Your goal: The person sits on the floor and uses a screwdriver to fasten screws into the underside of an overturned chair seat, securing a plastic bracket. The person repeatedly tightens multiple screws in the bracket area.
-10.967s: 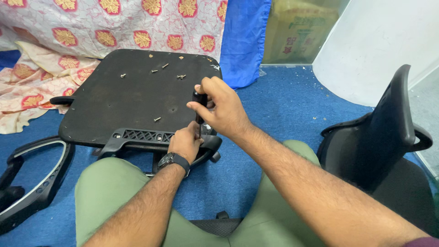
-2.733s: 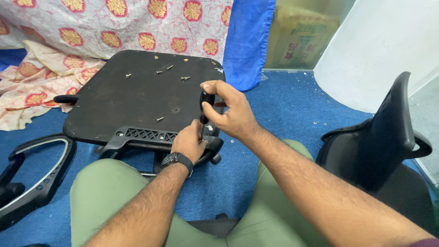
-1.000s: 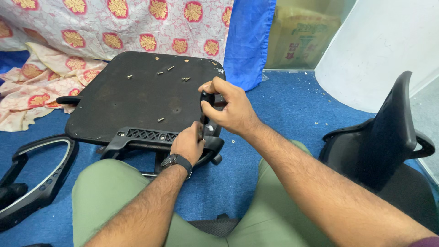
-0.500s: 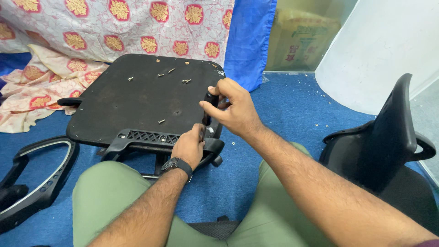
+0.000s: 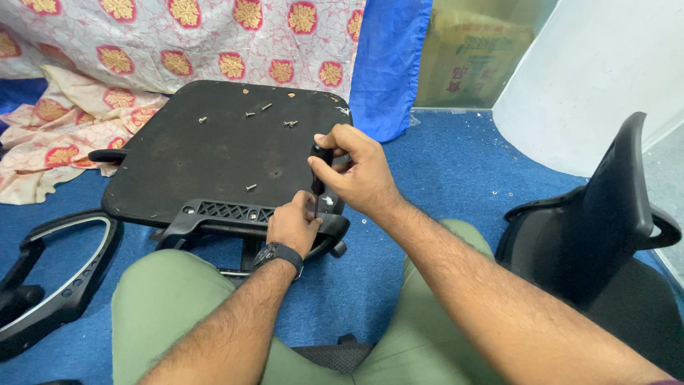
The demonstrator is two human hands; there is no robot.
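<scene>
I see the upturned chair seat (image 5: 214,153) lying flat on the blue carpet (image 5: 442,171), between my knees and the patterned cloth (image 5: 142,43). Its underside is a broad, dull black panel with rounded corners, and a ribbed black plastic bracket (image 5: 235,214) runs along its near edge. A black chair back (image 5: 605,214) stands to my right; a black armrest loop (image 5: 57,278) lies to my left. Several small silver screws (image 5: 253,114) are scattered over the panel, one (image 5: 251,187) near the bracket. My right hand (image 5: 360,171) is curled tight round the black handle of a screwdriver (image 5: 318,167), held upright over the seat's near right corner. My left hand (image 5: 293,224), wearing a black watch (image 5: 279,253), pinches the thin shaft low down, at the bracket.
</scene>
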